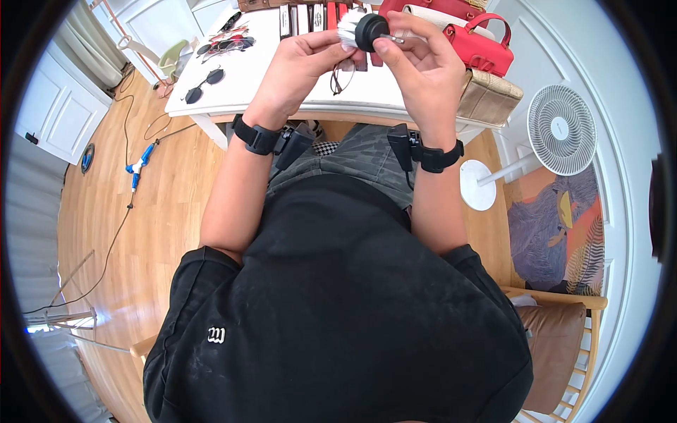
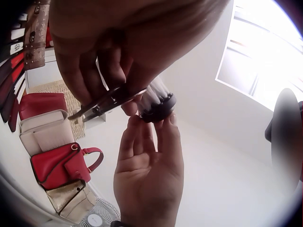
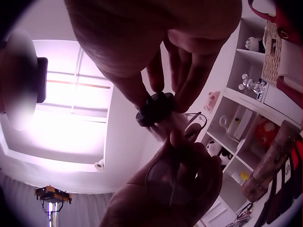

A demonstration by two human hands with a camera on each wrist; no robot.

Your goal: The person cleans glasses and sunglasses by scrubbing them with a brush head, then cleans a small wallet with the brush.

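Observation:
My right hand (image 1: 427,70) pinches a round brush by its black grip (image 1: 371,32), fingers and thumb on either side of it. White bristles (image 1: 347,29) point toward my left hand (image 1: 302,67), close at its fingertips. That left hand pinches a pair of eyeglasses (image 1: 343,77), with a lens hanging below the fingers. In the left wrist view a dark temple arm (image 2: 106,103) sticks out past the fingers, near the bristles. The right wrist view shows a clear lens (image 3: 160,178) in front of the left palm; the left fingers partly hide the frame.
On the white table (image 1: 247,84), sunglasses (image 1: 204,84) and several more pairs lie at the left. A red handbag (image 1: 479,46) and a gold bag (image 1: 491,96) stand at the right. A white fan (image 1: 562,130) stands beside the table; a cable with blue connectors (image 1: 139,167) crosses the floor.

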